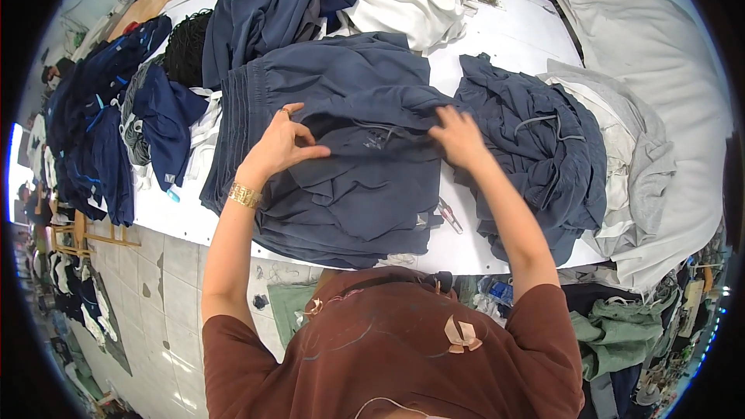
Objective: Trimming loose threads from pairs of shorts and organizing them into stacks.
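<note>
On a tabletop, already layered: a stack of dark blue garments. Atop the stack, not yet smooth: one garment, opened between a spread left hand and a right hand seemingly pinching its edge. Right of the stack, unstacked: a crumpled heap.

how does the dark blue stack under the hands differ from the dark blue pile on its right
The stack lies mostly flat, in layers; the pile is bunched and crumpled. The stack spreads wider than the pile. Both are dark blue-grey cloth on the white table.
</note>
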Demonstrator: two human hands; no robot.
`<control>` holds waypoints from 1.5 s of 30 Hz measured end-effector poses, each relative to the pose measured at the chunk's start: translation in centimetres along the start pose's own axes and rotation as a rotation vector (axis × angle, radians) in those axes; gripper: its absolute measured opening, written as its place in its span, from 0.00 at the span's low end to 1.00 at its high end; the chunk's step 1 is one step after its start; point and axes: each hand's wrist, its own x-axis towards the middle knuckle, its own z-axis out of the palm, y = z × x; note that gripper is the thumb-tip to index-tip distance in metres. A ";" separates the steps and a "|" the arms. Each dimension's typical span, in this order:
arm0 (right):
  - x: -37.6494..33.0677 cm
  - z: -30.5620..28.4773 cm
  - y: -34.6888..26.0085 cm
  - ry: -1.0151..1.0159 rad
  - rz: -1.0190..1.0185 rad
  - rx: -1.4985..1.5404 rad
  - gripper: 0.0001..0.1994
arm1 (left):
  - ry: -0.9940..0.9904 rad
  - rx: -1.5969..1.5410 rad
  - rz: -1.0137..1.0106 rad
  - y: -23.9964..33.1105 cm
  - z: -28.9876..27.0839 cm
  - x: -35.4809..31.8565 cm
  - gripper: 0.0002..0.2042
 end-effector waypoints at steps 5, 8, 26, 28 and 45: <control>3.9 -13.4 5.1 0.164 0.312 0.269 0.16 | 0.274 0.064 0.102 -1.1 -3.1 -0.7 0.12; 4.1 -19.1 10.1 0.427 0.199 0.479 0.12 | 0.532 -0.071 0.197 3.1 -7.8 0.3 0.13; 14.9 -35.1 20.5 0.760 -0.083 0.276 0.19 | 0.769 -0.788 0.577 19.0 -5.1 -4.1 0.10; 20.7 -31.2 15.5 0.552 -0.122 0.428 0.20 | 0.840 -0.655 0.396 15.5 -4.5 -4.5 0.11; 36.0 -2.0 -19.3 -0.021 -0.085 0.439 0.23 | 0.788 -0.102 -0.721 -4.1 6.6 -13.0 0.18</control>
